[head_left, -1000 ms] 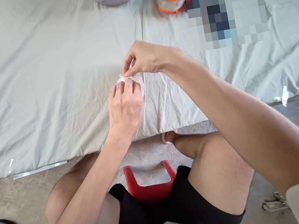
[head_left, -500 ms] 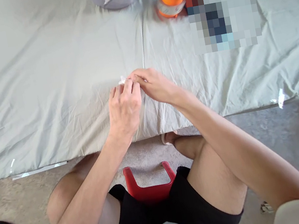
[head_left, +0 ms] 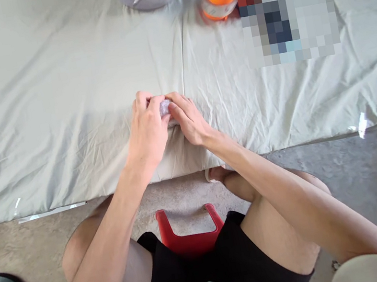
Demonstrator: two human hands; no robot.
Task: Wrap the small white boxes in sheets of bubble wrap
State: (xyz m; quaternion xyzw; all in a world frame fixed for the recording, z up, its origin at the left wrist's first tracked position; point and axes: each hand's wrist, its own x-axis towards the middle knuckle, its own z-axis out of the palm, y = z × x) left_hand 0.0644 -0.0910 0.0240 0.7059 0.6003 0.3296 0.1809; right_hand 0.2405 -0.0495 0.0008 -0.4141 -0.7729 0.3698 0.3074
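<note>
Lilac-grey and shiny, a small bundle [head_left: 165, 108] sits between the left hand [head_left: 146, 128] and the right hand [head_left: 189, 117], both with curled fingers gripping it from its two sides. Whether it also rests on the pale cloth [head_left: 86, 100] under the hands, I cannot tell. If one thumb presses harder than the other, the bundle could slip away; loose folds beneath the hands might also become pinched.
</note>
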